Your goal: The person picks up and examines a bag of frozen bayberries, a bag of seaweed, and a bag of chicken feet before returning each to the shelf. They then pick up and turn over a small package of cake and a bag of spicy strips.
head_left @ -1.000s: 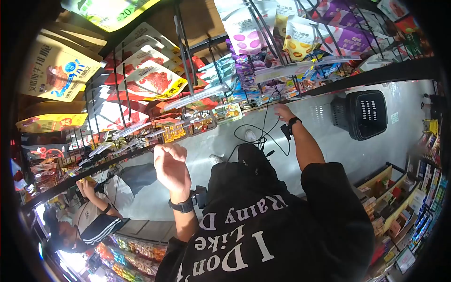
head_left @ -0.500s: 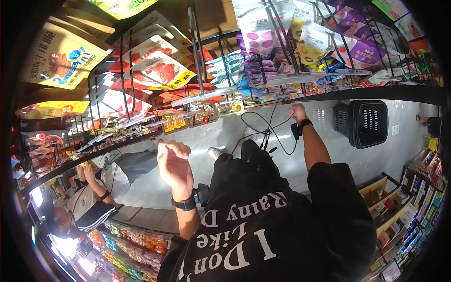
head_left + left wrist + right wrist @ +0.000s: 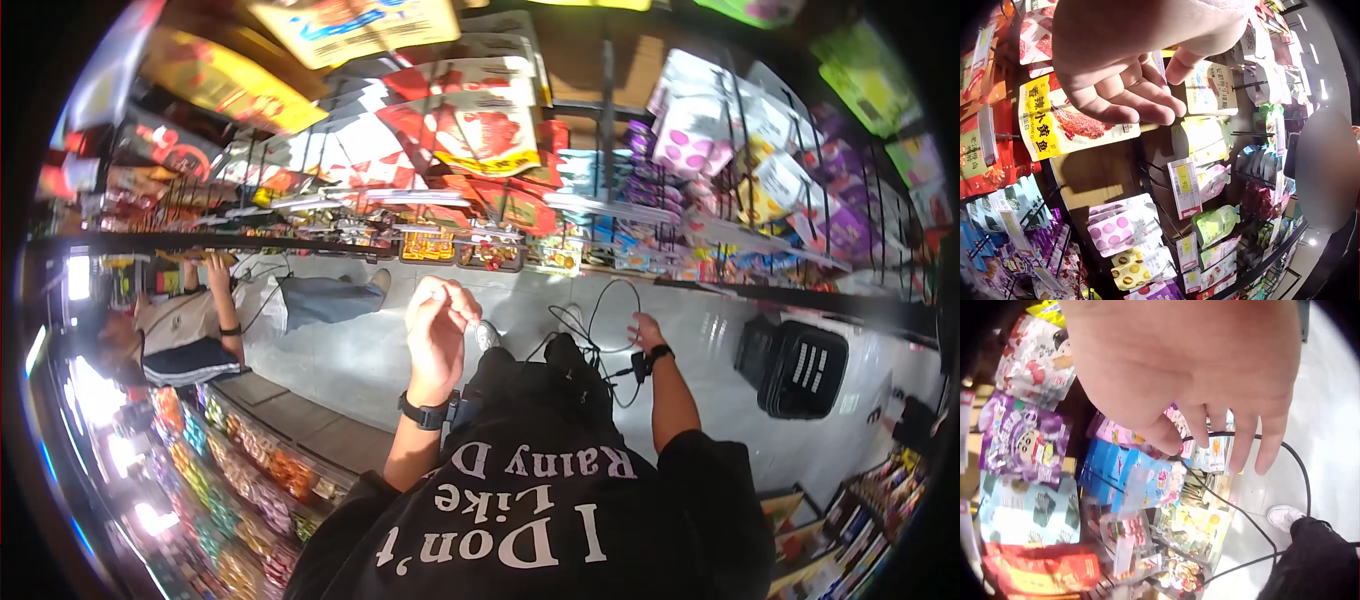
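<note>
My left hand [image 3: 438, 335] is raised before the snack rack, palm up, its fingers loosely bent around nothing. In the left wrist view it overlaps a yellow and white snack bag [image 3: 1038, 119] with a picture of fried food. My right hand [image 3: 648, 330] hangs lower, by the rack's bottom edge, fingers relaxed. A black cable [image 3: 1305, 475] loops past its thumb and behind its fingers in the right wrist view. Near that hand hang a blue packet [image 3: 1100, 472] and a purple pouch [image 3: 1025, 440]. Each wrist wears a black strap.
A black shopping basket [image 3: 800, 370] stands on the grey floor [image 3: 690, 400] at right. Another person [image 3: 190, 325] is at the rack's left end, hands raised. The rack's dark lower rail [image 3: 780, 292] crosses the head view. Wrapped goods [image 3: 240, 465] fill shelves behind.
The head view has turned, so the rack, basket and both hands appear farther right and the basket lower. The left hand stays raised with bent fingers; the right stays low by the cable.
</note>
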`<control>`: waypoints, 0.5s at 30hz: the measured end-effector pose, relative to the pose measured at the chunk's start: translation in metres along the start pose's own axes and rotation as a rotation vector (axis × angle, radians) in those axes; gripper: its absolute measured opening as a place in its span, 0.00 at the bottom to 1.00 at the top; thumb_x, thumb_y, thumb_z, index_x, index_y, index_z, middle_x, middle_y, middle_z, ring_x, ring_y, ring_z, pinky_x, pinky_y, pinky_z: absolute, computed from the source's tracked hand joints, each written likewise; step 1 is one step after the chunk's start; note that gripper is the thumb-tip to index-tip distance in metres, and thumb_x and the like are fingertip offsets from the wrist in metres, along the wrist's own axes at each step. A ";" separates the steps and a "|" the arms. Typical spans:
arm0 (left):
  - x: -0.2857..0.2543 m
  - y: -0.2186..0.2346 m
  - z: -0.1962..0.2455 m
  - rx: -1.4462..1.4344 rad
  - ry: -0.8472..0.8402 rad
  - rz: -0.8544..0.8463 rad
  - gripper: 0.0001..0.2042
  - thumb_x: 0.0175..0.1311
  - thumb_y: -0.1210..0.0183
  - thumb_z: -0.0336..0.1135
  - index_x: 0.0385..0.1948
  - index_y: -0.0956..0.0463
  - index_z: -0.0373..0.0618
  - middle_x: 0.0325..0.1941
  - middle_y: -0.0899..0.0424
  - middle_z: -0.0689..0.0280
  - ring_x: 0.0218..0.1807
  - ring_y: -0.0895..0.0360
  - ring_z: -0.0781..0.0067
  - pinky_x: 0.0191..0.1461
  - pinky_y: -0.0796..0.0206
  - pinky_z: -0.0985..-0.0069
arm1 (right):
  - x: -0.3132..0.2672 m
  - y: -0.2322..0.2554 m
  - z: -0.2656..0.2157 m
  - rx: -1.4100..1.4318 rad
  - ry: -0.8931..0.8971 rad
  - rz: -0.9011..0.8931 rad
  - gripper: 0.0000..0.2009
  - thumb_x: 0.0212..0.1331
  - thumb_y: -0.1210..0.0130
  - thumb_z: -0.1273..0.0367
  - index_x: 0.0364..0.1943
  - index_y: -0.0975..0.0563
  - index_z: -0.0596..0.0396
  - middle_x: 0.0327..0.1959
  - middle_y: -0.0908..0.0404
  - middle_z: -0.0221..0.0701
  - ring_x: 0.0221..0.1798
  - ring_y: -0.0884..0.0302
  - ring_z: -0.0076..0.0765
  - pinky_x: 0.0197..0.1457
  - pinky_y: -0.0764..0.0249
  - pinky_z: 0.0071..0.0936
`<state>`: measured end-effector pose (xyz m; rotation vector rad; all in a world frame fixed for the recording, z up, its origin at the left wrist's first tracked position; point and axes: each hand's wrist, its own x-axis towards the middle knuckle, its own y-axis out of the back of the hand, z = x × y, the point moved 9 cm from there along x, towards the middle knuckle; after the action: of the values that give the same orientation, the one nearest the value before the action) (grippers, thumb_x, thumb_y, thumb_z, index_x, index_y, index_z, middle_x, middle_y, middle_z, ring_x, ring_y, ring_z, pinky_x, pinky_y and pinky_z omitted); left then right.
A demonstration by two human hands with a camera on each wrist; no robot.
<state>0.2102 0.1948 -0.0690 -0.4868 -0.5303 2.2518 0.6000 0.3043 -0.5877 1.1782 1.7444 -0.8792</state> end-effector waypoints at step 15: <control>-0.018 0.151 0.086 -0.149 -0.072 0.068 0.10 0.68 0.50 0.39 0.31 0.30 0.43 0.23 0.30 0.65 0.28 0.33 0.70 0.36 0.41 0.72 | -0.057 -0.050 0.061 -0.351 0.107 0.259 0.20 0.53 0.43 0.59 0.51 0.21 0.50 0.50 0.24 0.36 0.54 0.28 0.47 0.51 0.31 0.58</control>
<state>0.0908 0.0674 -0.0708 -0.5071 -0.7329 2.3115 0.5802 0.2142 -0.5555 1.1942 1.6966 -0.3443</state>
